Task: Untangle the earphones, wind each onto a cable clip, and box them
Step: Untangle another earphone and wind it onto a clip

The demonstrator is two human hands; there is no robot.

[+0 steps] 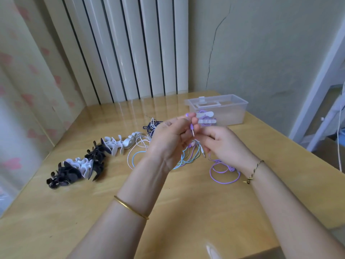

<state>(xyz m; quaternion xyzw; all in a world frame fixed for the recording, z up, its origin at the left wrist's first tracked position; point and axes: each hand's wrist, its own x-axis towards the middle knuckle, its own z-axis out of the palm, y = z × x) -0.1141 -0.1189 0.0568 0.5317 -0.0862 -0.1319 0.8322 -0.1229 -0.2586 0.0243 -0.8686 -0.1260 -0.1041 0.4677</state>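
Observation:
My left hand pinches the purple jack plug of a purple earphone and, above it, a white cable clip with purple cord wound on it. My right hand is closed on the cable just below the plug. The purple earphone cord trails down and loops on the table under my right wrist. A tangle of pastel blue, green, white and dark blue earphones lies behind my hands. The clear plastic box stands at the back right.
A row of black and white cable clips lies on the left of the wooden table. A white radiator rises behind the table, a curtain hangs on the left, and the table's right edge drops off next to white furniture.

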